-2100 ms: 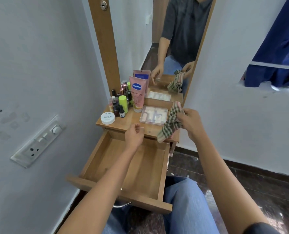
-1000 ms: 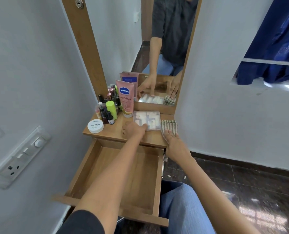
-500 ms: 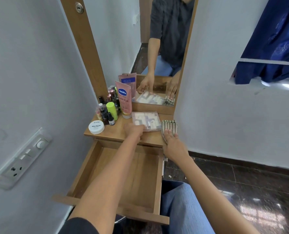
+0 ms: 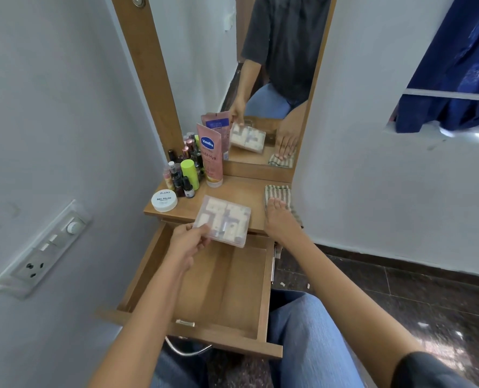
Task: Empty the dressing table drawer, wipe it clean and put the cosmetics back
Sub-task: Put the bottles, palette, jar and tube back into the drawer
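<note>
The left hand (image 4: 189, 243) is pinched shut on the near-left corner of a clear cosmetics case (image 4: 222, 223), thumb on top and fingers under it, so the flat case runs up and to the right away from the grip. The case is tilted, its far edge over the front lip of the dressing-table top (image 4: 242, 190) and its near edge hanging past that lip. The open drawer (image 4: 224, 287) lies directly below and toward the person from this grip, its wooden floor bare, so the coming move looks like a short drop and a pull back. The case's long side is roughly across the drawer, and it should fit flat. The left forearm reaches straight up the drawer's middle, wrist slightly bent back. Farther from the grip, up and left, stand the round nail polish tub (image 4: 164, 201), small bottles (image 4: 182, 177) and the pink Vaseline tube (image 4: 210, 155). To the right of the case, the right hand (image 4: 281, 219) rests palm down, fingers flat and grasping nothing, on the folded checked cloth (image 4: 277, 194).
</note>
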The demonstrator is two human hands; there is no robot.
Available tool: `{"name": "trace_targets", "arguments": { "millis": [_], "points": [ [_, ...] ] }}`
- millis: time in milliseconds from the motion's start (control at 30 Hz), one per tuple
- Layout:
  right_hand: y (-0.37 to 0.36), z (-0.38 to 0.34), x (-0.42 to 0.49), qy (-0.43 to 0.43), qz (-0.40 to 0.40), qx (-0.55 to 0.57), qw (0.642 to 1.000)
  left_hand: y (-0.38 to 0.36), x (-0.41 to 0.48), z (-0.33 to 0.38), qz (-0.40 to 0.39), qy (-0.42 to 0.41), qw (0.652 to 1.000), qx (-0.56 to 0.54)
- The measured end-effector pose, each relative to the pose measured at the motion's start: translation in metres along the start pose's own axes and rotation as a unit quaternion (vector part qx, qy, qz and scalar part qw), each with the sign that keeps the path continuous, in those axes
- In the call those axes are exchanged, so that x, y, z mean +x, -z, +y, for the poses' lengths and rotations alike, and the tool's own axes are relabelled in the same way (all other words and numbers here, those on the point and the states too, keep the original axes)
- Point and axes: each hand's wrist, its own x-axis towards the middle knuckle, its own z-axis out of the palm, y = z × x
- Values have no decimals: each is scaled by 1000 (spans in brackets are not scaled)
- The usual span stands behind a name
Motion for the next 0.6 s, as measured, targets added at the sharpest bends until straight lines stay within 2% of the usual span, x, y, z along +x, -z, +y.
{"name": "trace_targets", "arguments": {
  "millis": [200,433,500,600],
  "points": [
    [2,-15,35,-24,-2,96,995,10,-12,-9,-12,5,1000,-23],
    [3,-29,47,-50,11,111,992,14,-21,-21,-17,22,998,-53],
    [6,-26,36,-27,42,148,988,16,-24,-26,-20,32,998,-54],
    [9,-22,-5,32,174,252,951,21,-29,-35,-23,56,996,-61]
  ]
}}
